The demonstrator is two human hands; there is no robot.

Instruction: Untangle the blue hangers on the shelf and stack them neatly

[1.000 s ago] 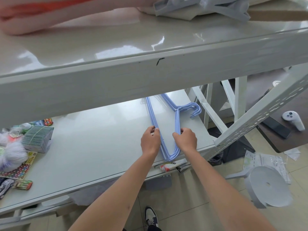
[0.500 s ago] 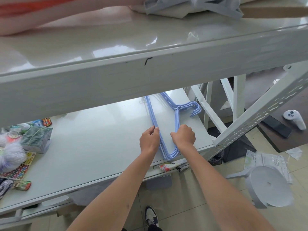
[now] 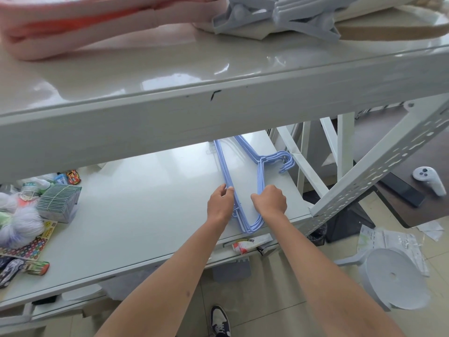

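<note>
Not much has changed over the last second, honestly. Both hands were already on the blue hangers (image 3: 245, 190) a second ago and they're in pretty much the same spots now, just nudging the bundle. The hooks at right of centre look bunched together a bit tighter than before, though the camera shifted too, so I can't swear to it.

The hangers lie flat on the lower shelf (image 3: 136, 215), centre-right of the frame, near its front edge. The far ends run up under the top shelf (image 3: 170, 76) and get hidden there. The left hand (image 3: 220, 206) has its fingers curled against the long straight bars on the left side of the bundle. The right hand (image 3: 271, 201) is curled over the sloped side and looks clamped on the wires, but the fingertips are tucked under, so that's a guess on how tight.

My read: the untangling is basically done and this is the squaring-up step, pushing the bundle into one neat stack. The near corners at the shelf edge still fan out a little.

Containers: no real bins in sight. At far left of the lower shelf sits a pack of green cards (image 3: 59, 200) held by a rubber band. A pale stool (image 3: 396, 278) lies tipped on the floor, lower right, nothing in it.
</note>
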